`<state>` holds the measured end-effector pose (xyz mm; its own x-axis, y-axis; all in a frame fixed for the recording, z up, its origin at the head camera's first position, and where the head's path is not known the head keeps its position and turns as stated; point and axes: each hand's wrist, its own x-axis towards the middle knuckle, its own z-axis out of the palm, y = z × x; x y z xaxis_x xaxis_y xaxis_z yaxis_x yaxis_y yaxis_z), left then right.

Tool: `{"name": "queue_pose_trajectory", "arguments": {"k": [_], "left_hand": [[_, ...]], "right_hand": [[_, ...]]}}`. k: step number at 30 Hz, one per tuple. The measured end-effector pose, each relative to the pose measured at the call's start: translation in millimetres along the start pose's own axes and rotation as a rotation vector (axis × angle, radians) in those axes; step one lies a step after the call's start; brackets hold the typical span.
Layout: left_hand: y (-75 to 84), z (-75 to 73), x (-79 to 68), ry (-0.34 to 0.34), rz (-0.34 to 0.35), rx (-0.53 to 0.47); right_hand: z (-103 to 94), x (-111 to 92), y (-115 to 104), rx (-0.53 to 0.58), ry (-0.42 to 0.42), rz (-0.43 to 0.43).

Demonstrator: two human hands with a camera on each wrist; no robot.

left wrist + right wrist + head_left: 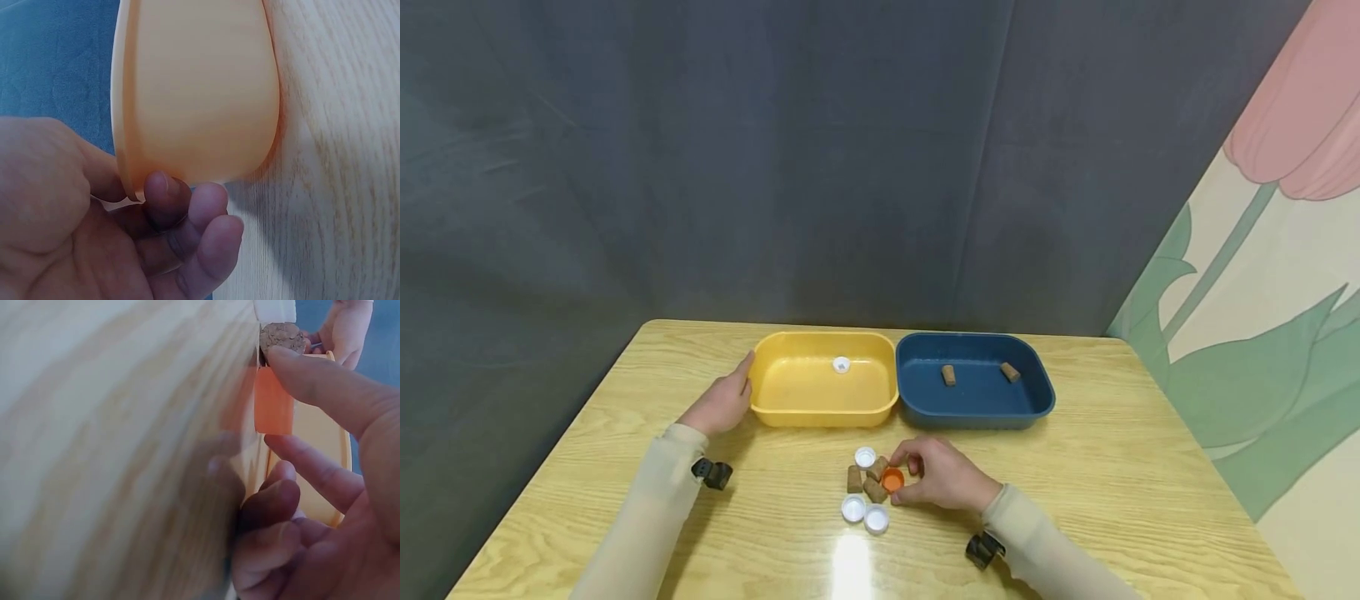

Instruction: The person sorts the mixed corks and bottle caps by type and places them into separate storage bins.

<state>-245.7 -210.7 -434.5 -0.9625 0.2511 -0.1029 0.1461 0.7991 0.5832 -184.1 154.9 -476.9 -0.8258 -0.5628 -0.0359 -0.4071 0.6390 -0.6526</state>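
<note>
My left hand (724, 403) grips the left end of a yellow plastic bin (823, 418), thumb over the rim and fingers curled against the outer wall (200, 81). A white bottle cap (841, 365) lies inside that bin. On the table, my right hand (946, 473) has thumb and index finger at opposite sides of an orange bottle cap (892, 480). In the right wrist view the orange cap (274, 403) stands on the wood, index fingertip at its lower edge, thumb overlapping its upper corner. Several corks (854, 479) and white caps (853, 508) lie beside it.
A dark blue bin (977, 421) stands against the yellow one on its right, with two corks (949, 375) inside. Behind the wooden table (1112, 458) hangs a dark curtain (820, 167). A wall with a painted flower (1262, 350) is at the right.
</note>
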Motion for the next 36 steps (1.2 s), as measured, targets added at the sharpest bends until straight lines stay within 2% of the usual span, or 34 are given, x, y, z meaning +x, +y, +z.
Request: {"name": "queue_pose_trajectory", "arguments": {"k": [16,28,36], "left_hand": [[-2.3,0.7,2.7,-0.012,-0.007,0.012],[-3.3,0.8,1.9,-0.004,-0.004,0.009],[-2.6,2.6,0.8,0.012,0.019,0.002]], "right_hand": [[1.0,2,0,0.048,-0.012,-0.071],[-0.5,0,1,0.062,-0.010,-0.073],[-9.8,-5,-8,0.092,-0.001,-0.053]]}}
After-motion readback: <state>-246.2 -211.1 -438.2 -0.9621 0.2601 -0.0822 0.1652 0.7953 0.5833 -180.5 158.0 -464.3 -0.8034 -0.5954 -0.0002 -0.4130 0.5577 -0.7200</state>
